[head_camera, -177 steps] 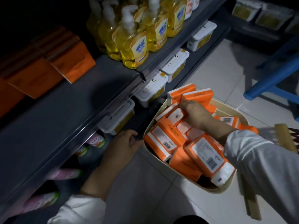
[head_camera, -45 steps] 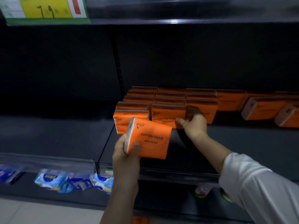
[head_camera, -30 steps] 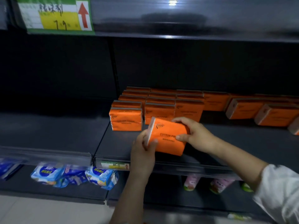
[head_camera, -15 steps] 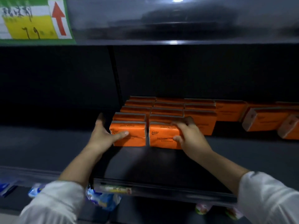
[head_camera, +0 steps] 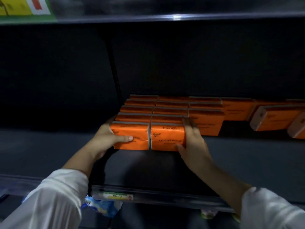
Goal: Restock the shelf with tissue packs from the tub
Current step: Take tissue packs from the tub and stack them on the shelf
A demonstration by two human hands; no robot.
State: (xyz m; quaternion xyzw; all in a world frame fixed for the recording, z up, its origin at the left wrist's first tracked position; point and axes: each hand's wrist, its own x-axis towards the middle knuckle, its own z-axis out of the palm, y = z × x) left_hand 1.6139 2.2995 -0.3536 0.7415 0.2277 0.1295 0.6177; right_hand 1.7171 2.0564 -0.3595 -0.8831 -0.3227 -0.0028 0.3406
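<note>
Left hand [head_camera: 108, 138] spread wide around the outer left end of the left front tissue pack [head_camera: 130, 136]: thumb lies flat across its front face, the other fingers reach back along its side out of view. It presses rather than lifts, so not a closed grasp; the pack sits on the shelf [head_camera: 247, 156]. Just right of that hand, touching it edge to edge, stands the right front tissue pack [head_camera: 167, 137], upright, label "COTTON TISSUE" facing out. Right hand [head_camera: 192, 142] mirrors the left: open, fingers laid along the pack's right end and blurred at the tips, thumb low on its front corner. Both hands squeeze the two packs together and square them with the rows behind [head_camera: 171, 109], directly beyond the fingertips. Further right of the right hand, loose packs [head_camera: 272, 119] lie tilted, well apart from the tidy block. Judgement: packs look light and soft, film-wrapped, likely to dent under a pinch and a little slick; best held by the short ends with flat fingers, as now. Tub not in view. A label strip [head_camera: 115, 196] sits on the shelf's front rail below the wrists.
</note>
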